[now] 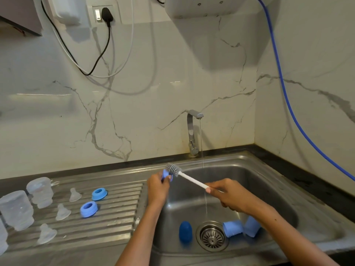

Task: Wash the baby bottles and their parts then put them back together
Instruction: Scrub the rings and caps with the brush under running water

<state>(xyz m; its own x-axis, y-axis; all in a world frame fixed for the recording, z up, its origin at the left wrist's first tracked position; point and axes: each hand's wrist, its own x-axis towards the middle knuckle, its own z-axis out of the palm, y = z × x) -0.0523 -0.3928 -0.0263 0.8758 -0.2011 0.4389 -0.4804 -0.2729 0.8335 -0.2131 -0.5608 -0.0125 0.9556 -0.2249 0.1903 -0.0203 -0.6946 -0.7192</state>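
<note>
My left hand (158,187) grips a small blue bottle ring (165,174) above the sink's left rim. My right hand (226,194) holds the white handle of a bottle brush (189,178), whose grey bristle head (173,169) touches the ring. Three blue caps lie in the sink basin (249,189): a dark one (185,231) left of the drain and two lighter ones (232,229) (252,228) to its right. On the drainboard (119,214) stand clear bottles (40,191) (16,210), three clear nipples (75,194) (62,212) (46,233) and two blue rings (99,193) (88,209).
A thin stream of water runs from the steel tap (193,131) into the basin near the drain strainer (212,236). A blue hose (284,89) hangs down the right wall. Cables droop from a wall socket (104,14) at the upper left.
</note>
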